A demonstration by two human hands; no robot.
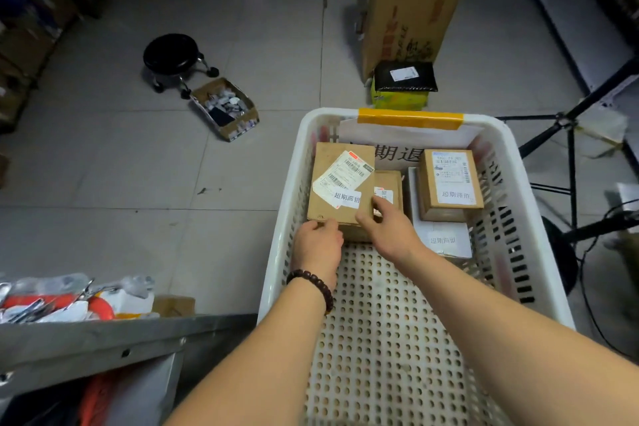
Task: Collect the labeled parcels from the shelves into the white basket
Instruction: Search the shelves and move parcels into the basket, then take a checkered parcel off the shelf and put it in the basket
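Left hand [320, 242] and right hand [387, 228] both grip the near edge of a labeled cardboard box [340, 180] at the white basket's [321, 111] far-left corner; small brown parcel [449, 180], white parcel [446, 240] and a third small parcel [390, 183] already inside; much of the floor bare; probably partway, shelves not checked.

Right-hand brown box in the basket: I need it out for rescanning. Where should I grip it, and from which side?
Probably from above, pinching the brown box across its two long side walls: it lies flat, label up, raised on a white parcel, so those walls stand clear.
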